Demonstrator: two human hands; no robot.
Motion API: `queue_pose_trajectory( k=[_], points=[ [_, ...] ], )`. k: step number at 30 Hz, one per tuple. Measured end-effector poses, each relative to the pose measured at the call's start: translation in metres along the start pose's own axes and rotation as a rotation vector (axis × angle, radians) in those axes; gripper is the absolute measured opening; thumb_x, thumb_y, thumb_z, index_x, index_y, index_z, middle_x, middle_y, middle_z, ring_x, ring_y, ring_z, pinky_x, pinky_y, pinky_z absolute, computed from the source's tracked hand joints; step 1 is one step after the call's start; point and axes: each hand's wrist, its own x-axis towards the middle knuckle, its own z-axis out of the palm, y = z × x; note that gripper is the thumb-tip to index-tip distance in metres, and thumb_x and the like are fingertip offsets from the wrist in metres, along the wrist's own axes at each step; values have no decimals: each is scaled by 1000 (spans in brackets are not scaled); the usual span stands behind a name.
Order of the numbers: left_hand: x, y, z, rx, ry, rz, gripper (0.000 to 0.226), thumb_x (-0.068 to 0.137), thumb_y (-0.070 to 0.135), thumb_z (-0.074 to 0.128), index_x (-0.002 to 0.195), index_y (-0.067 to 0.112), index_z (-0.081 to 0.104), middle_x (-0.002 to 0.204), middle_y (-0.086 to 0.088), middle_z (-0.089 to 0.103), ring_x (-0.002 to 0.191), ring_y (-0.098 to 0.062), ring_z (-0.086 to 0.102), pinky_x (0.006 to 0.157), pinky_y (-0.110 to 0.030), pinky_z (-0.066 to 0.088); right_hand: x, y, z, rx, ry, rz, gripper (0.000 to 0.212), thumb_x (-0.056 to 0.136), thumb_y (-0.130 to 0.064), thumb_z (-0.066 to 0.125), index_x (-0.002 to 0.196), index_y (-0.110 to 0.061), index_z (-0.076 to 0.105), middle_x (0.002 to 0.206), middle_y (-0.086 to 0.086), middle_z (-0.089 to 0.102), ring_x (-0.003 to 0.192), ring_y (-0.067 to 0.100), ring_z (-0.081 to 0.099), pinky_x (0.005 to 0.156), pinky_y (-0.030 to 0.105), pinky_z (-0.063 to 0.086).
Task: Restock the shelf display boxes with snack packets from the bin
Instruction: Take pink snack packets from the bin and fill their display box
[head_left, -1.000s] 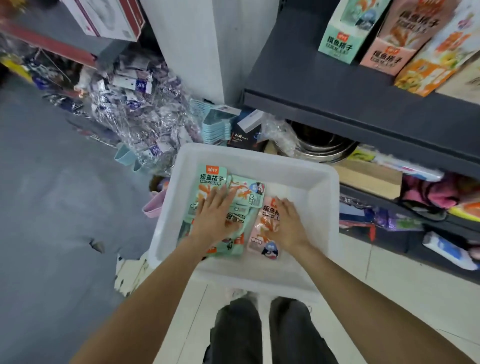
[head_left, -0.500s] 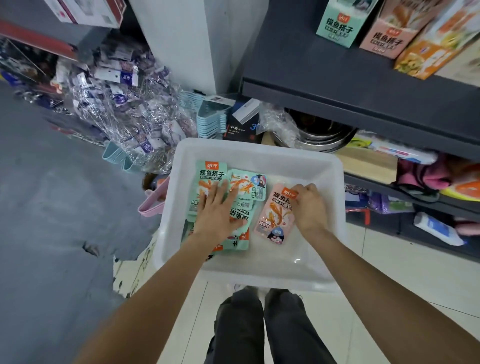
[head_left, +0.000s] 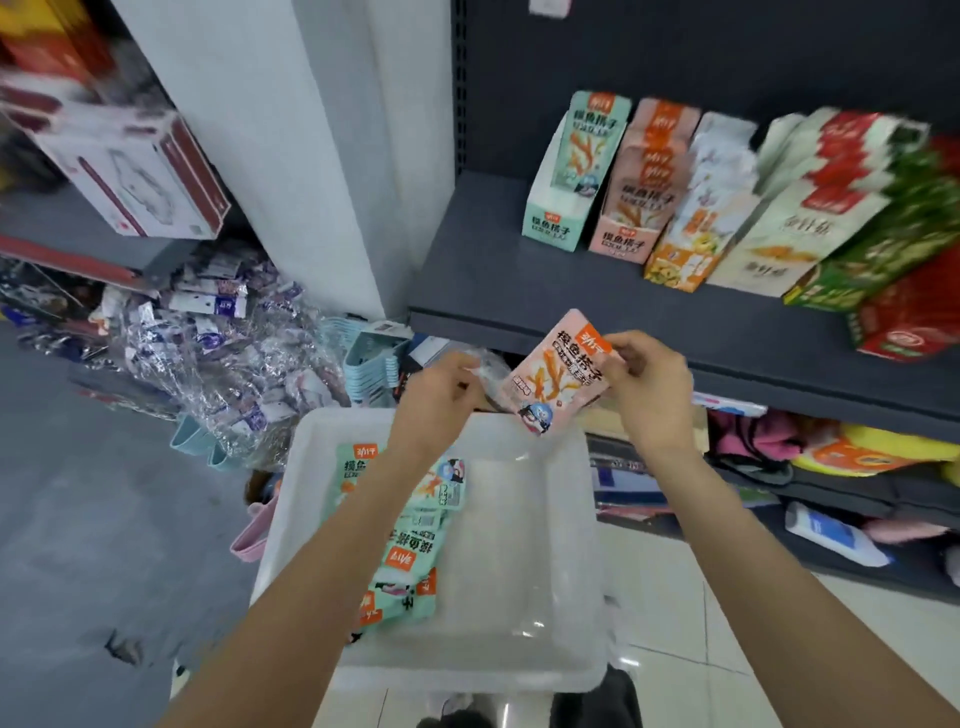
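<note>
My right hand (head_left: 649, 395) pinches the top corner of a pink snack packet (head_left: 558, 382), held up above the far rim of the white bin (head_left: 550, 670). Just left of the packet is my left hand (head_left: 441, 397), raised with its fingers curled; I cannot tell whether it touches the packet. Several green packets (head_left: 410, 561) lie in the left half of the bin. On the dark shelf (head_left: 478, 280) stand a green display box (head_left: 571, 176) and, to its right, a pink display box (head_left: 641, 192) with packets in it.
More snack boxes (head_left: 810, 218) fill the shelf to the right. A white pillar (head_left: 311, 156) rises left of the shelf. Plastic-wrapped goods (head_left: 223, 364) are piled on the floor at left. A lower shelf (head_left: 831, 493) holds assorted items.
My right hand has lifted the pink packet out of the bin toward the shelf. My left hand has left the green packets and risen beside it. The view has tilted up to the shelf.
</note>
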Motion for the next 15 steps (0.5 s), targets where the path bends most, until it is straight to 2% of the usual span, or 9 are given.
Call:
queue_pose_trajectory(
  k=[4, 7, 10, 13, 15],
  points=[
    [45, 73, 11, -80, 84, 84, 17, 91, 18, 57, 106, 14, 63, 86, 4, 63, 81, -10, 60, 72, -14, 42, 53, -8, -53, 42, 71, -45, 20, 89, -4, 57, 89, -23, 64, 81, -9, 65, 80, 11, 63, 76, 42, 56],
    [82, 119, 28, -105, 112, 127, 20, 92, 16, 56, 111, 14, 62, 89, 3, 63, 84, -8, 58, 78, -17, 45, 101, -11, -88, 75, 86, -99, 19, 90, -3, 54, 96, -15, 67, 88, -2, 66, 88, 20, 65, 75, 45, 56],
    [120, 154, 48, -110, 135, 145, 32, 92, 11, 54, 124, 12, 55, 112, -3, 63, 96, -12, 58, 87, -21, 45, 153, -16, -118, 88, 126, -172, 16, 91, -6, 54, 99, -10, 68, 91, -2, 67, 88, 18, 64, 77, 43, 55],
    [156, 177, 65, -48, 126, 122, 47, 93, 16, 54, 138, 15, 42, 136, -5, 50, 123, -18, 48, 96, -21, 36, 198, -21, -139, 111, 182, -224, 15, 92, -7, 55, 97, -15, 66, 87, -10, 63, 87, 13, 62, 78, 33, 53],
    [175, 190, 71, 47, 99, 110, 54, 93, 17, 55, 143, 15, 34, 144, -5, 42, 131, -19, 40, 99, -19, 29, 222, -20, -146, 127, 194, -217, 13, 93, -9, 54, 95, -20, 61, 89, -11, 61, 90, 13, 61, 79, 34, 53]
  ],
)
